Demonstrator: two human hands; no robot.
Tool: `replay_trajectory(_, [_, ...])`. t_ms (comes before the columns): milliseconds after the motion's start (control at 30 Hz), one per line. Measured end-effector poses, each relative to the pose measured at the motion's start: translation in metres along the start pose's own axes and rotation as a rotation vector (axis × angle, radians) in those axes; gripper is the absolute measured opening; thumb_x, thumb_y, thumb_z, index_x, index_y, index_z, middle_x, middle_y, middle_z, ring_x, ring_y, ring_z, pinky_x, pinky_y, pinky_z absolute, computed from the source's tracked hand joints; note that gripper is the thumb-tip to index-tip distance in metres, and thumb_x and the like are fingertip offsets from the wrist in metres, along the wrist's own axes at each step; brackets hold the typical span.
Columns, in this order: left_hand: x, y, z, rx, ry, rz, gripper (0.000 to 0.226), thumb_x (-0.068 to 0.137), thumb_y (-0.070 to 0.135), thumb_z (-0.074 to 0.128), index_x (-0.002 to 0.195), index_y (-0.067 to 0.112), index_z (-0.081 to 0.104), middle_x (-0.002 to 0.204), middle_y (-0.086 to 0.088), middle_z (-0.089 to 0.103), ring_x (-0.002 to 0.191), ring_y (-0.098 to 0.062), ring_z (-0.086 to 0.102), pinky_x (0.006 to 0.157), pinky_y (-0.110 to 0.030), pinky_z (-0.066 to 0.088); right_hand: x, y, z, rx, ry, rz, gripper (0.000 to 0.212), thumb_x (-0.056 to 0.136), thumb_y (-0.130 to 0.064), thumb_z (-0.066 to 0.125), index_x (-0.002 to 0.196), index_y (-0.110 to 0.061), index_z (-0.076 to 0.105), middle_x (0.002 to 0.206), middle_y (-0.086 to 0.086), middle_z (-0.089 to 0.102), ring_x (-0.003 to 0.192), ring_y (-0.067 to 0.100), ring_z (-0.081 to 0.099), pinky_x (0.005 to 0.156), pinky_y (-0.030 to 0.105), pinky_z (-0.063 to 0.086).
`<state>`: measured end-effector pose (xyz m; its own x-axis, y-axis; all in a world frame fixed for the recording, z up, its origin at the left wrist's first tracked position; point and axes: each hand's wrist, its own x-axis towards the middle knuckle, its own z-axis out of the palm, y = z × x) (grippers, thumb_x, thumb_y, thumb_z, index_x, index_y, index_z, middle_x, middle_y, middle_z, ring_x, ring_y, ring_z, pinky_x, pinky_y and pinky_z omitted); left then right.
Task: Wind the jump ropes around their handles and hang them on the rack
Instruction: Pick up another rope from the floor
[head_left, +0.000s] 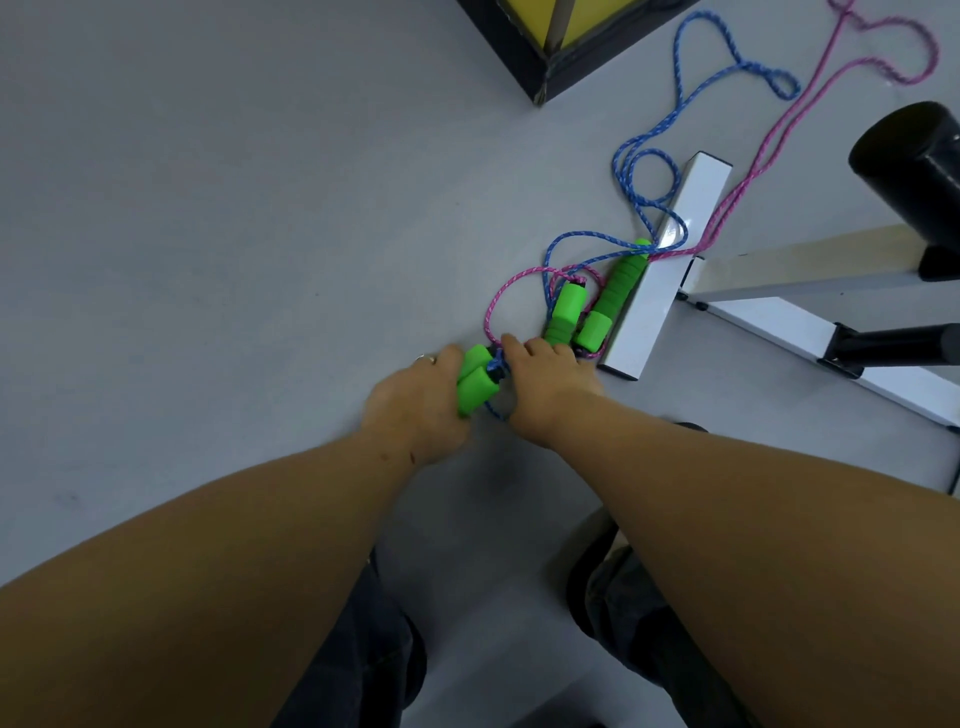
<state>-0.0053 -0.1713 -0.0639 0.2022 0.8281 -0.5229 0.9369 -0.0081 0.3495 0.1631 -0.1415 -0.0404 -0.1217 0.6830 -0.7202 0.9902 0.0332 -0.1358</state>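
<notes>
- Your left hand (415, 400) is closed around a pair of green handles (475, 382) held side by side, just above the floor (208, 208).
- Your right hand (545, 384) rests at the cord end of that pair, fingers (511, 345) curled down over the blue rope (631, 171) where it leaves the handles. Whether they actually pinch the rope cannot be told; the fingertips are hidden.
- Beyond your right hand, two more green handles (587, 306) lie on the floor against a white bar (670, 270); the pink rope (769, 140) loops around them.
- Both ropes trail away from the grip, crossing each other near the handles, then running loose across the floor.
- Expect the handles to be light, soft foam: they compress slightly and should not slip. Grip them mid-length, both together.
- Expect the braided cord to be limp and light. It will not hold a coil unaided, so keep tension on it.
- Take the rope close to the handle caps and feed it through your fingers.
- Free the blue rope from the pink loops before winding, or the second pair will likely drag.
- No hanging point is identifiable here.
</notes>
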Motion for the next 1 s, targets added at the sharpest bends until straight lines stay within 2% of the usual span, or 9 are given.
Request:
replay_trajectory(100, [0.006,0.001,-0.028,-0.037,0.075,0.081,0.053,0.073,0.04,0.063,0.121,0.027,0.044,0.107,-0.001,0.064,0.093,-0.034,0.066,0.073,-0.039,0.053,0.008,-0.009,-0.009,0.456,0.108,-0.021,0.045,0.071,-0.038,0.066,0.114,-0.026,0.055,0.109,0.001,0.065,0.105,0.028,0.063,0.086,0.038,0.052])
replay_trajectory(233, [0.014,-0.004,-0.056,-0.104,0.151,0.143,0.05,0.072,0.045,0.063,0.115,0.028,0.045,0.103,0.003,0.065,0.092,-0.029,0.065,0.07,-0.035,0.048,0.0,-0.017,-0.029,0.93,-0.036,-0.061,0.026,0.085,-0.011,0.067,0.111,-0.009,0.067,0.106,0.015,0.072,0.094,0.018,0.065,0.091,0.038,0.053])
replay_trajectory(333, [0.02,0.001,-0.066,-0.127,0.143,0.152,0.05,0.073,0.045,0.067,0.114,0.029,0.044,0.103,0.003,0.064,0.092,-0.028,0.064,0.07,-0.034,0.045,-0.007,-0.021,-0.042,1.135,-0.113,-0.063,0.017,0.084,0.001,0.061,0.096,-0.01,0.067,0.081,0.012,0.071,0.07,0.012,0.065,0.072,0.037,0.055])
replay_trajectory(433, [0.023,-0.003,-0.072,-0.088,0.147,0.125,0.05,0.073,0.035,0.065,0.117,0.027,0.044,0.106,-0.001,0.063,0.094,-0.034,0.064,0.07,-0.036,0.047,-0.011,-0.015,-0.06,1.093,-0.159,0.062,0.011,0.084,-0.005,0.061,0.075,-0.013,0.059,0.061,0.006,0.051,0.046,0.017,0.053,0.056,0.029,0.044])
replay_trajectory(567, [0.022,-0.026,-0.077,0.03,0.162,-0.019,0.052,0.077,0.029,0.065,0.123,0.025,0.043,0.113,-0.007,0.06,0.095,-0.04,0.063,0.073,-0.042,0.051,-0.011,0.009,-0.115,0.73,0.067,0.055,0.009,0.082,-0.009,0.065,0.079,-0.016,0.069,0.054,0.001,0.053,0.035,0.007,0.044,0.04,0.017,0.038])
replay_trajectory(633, [0.019,-0.04,-0.078,0.079,0.172,-0.121,0.052,0.077,0.026,0.067,0.123,0.023,0.042,0.114,-0.01,0.059,0.096,-0.042,0.063,0.075,-0.044,0.051,-0.013,0.015,-0.152,0.581,0.217,0.0,0.01,0.084,-0.013,0.067,0.089,-0.019,0.073,0.06,-0.004,0.056,0.038,0.0,0.047,0.044,0.017,0.043])
replay_trajectory(700, [0.014,-0.056,-0.079,0.102,0.172,-0.263,0.05,0.077,0.024,0.068,0.119,0.022,0.04,0.113,-0.012,0.058,0.099,-0.043,0.061,0.081,-0.047,0.051,-0.019,0.017,-0.186,0.56,0.362,-0.015,0.012,0.085,-0.017,0.068,0.095,-0.02,0.075,0.064,-0.006,0.056,0.049,0.005,0.05,0.052,0.022,0.048])
replay_trajectory(767, [0.009,-0.067,-0.08,0.134,0.152,-0.369,0.046,0.078,0.021,0.066,0.115,0.021,0.038,0.112,-0.012,0.057,0.099,-0.043,0.059,0.083,-0.048,0.046,-0.028,0.014,-0.213,0.619,0.423,-0.027,0.008,0.085,-0.018,0.069,0.092,-0.019,0.074,0.062,-0.001,0.053,0.047,0.012,0.047,0.046,0.022,0.045])
replay_trajectory(1000, [0.007,-0.029,-0.109,0.095,0.129,-0.467,0.051,0.084,0.022,0.061,0.127,0.024,0.035,0.115,-0.014,0.052,0.107,-0.038,0.053,0.083,-0.044,0.038,-0.064,-0.017,-0.267,0.426,0.634,-0.13,0.008,0.086,-0.02,0.06,0.086,-0.023,0.066,0.065,-0.003,0.054,0.056,0.013,0.049,0.051,0.023,0.038])
